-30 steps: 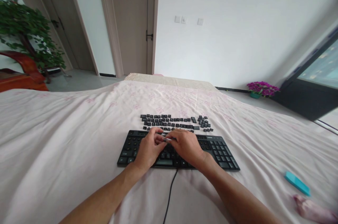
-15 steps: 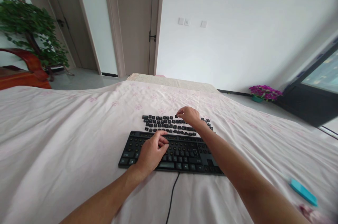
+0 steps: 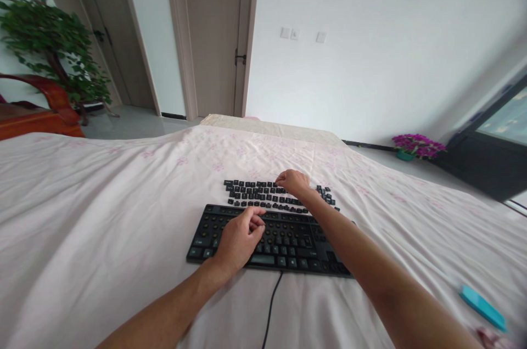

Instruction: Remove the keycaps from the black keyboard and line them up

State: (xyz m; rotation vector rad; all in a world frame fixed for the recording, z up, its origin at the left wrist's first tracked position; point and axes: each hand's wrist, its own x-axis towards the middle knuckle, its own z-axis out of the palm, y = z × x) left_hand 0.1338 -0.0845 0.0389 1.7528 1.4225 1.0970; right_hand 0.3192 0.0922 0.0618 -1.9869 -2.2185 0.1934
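Note:
A black keyboard (image 3: pixel 263 259) lies on a pale floral bedsheet, with many of its upper key positions bare and the lower rows still capped. Beyond its far edge, loose black keycaps (image 3: pixel 247 196) are laid out in several rows. My left hand (image 3: pixel 242 234) rests over the keyboard's left half, fingers loosely bent, thumb and forefinger apart, nothing visible between them. My right hand (image 3: pixel 293 182) reaches across to the farthest row, its fingertips pinched at a small black keycap (image 3: pixel 275 184). The hand and forearm hide some keycaps and the keyboard's right part.
A black cable (image 3: pixel 270 308) runs from the keyboard toward me. At the right on the bedsheet (image 3: pixel 123 217) lies a turquoise flat object (image 3: pixel 482 308), with a pinkish item (image 3: pixel 492 338) beside it. A wooden armchair (image 3: pixel 45 105) and potted plants stand beyond the bed.
My right hand has lowered slightly at the far row, and the keycap at its fingertips now sits in line with that row. My left hand stays over the keyboard. The view has shifted slightly.

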